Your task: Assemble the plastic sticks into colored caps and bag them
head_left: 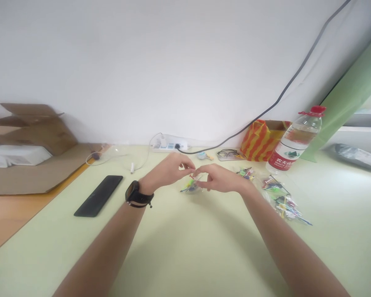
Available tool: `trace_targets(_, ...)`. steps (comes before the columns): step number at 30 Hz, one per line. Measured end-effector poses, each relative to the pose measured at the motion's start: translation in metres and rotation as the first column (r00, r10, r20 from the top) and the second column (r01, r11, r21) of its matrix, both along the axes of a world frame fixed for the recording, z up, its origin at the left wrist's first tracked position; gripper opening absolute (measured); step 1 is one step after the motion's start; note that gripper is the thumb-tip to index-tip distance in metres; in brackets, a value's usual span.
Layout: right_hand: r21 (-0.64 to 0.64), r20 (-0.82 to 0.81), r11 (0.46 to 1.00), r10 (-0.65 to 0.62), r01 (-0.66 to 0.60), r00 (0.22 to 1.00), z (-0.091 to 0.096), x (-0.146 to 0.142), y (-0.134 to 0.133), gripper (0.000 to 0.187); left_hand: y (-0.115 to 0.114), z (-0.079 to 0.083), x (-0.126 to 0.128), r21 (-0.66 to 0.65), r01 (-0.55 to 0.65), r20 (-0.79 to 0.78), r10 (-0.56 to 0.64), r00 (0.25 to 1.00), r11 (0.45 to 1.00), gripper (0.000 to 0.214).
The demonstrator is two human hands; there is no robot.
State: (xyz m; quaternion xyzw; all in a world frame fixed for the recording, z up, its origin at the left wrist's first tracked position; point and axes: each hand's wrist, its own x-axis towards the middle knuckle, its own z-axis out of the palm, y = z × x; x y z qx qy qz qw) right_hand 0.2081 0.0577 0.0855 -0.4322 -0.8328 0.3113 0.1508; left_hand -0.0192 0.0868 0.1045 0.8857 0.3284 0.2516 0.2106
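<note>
A clear bag (190, 186) of colourful bits slants from near left to far right, below and between the fingertips. The right hand (215, 178) pinches its right side; the left hand's (172, 170) fingertips meet above, grip unclear.

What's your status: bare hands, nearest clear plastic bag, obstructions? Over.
Left bare hand, right bare hand: fingertips close together at clear plastic bag of multicoloured pieces. Grip on bag unclear. Nothing seen between hands and bag.
</note>
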Motion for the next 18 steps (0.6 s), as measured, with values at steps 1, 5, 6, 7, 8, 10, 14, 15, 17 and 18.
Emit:
trace_targets(1,-0.020,-0.006,1.000,-0.007,0.007,1.000,-0.0005,-0.0005,0.0001,0.028,0.0001,-0.0003,0.0001,-0.003,0.002,0.000,-0.002,1.000,1.000,0.018)
trace_targets(5,-0.076,-0.006,0.997,-0.015,0.015,1.000,-0.0006,-0.0018,0.0006,0.020,0.0021,-0.0013,-0.0013,0.000,0.010,-0.011,-0.010,1.000,1.000,0.019)
trace_targets(6,-0.084,-0.015,0.996,-0.018,0.017,1.000,0.0000,-0.0019,0.0008,0.019,0.0027,-0.0014,-0.0017,0.005,0.012,-0.015,-0.012,1.000,1.000,0.019)
trace_targets(7,-0.086,-0.031,0.996,-0.024,0.021,0.999,0.0007,-0.0020,0.0010,0.017,0.0030,-0.0015,-0.0021,0.010,0.014,-0.016,-0.014,1.000,1.000,0.018)
trace_targets(8,-0.078,-0.053,0.996,-0.036,0.032,0.998,0.0015,-0.0021,0.0011,0.016,0.0031,-0.0016,-0.0023,0.015,0.016,-0.015,-0.015,1.000,1.000,0.018)
trace_targets(10,-0.047,-0.095,0.997,-0.067,0.062,0.993,0.0030,-0.0026,0.0012,0.016,0.0026,-0.0016,-0.0020,0.016,0.017,-0.012,-0.017,1.000,1.000,0.018)
trace_targets(14,-0.050,-0.109,0.997,-0.062,0.056,0.992,0.0033,-0.0040,0.0008,0.016,-0.0002,-0.0006,0.0006,-0.001,0.019,-0.009,-0.019,1.000,1.000,0.019)
trace_targets(15,-0.063,-0.100,0.997,-0.045,0.039,0.994,0.0027,-0.0043,0.0008,0.015,-0.0009,-0.0001,0.0012,-0.001,0.026,-0.013,-0.026,1.000,1.000,0.019)
trace_targets(17,-0.057,-0.073,0.998,-0.025,0.020,0.997,0.0008,-0.0043,0.0008,0.015,-0.0020,0.0011,0.0019,0.002,0.041,-0.022,-0.041,0.999,0.999,0.020)
trace_targets(18,-0.040,-0.058,0.999,-0.025,0.023,0.998,-0.0003,-0.0042,0.0008,0.017,-0.0024,0.0016,0.0019,0.001,0.045,-0.027,-0.045,0.999,0.999,0.020)
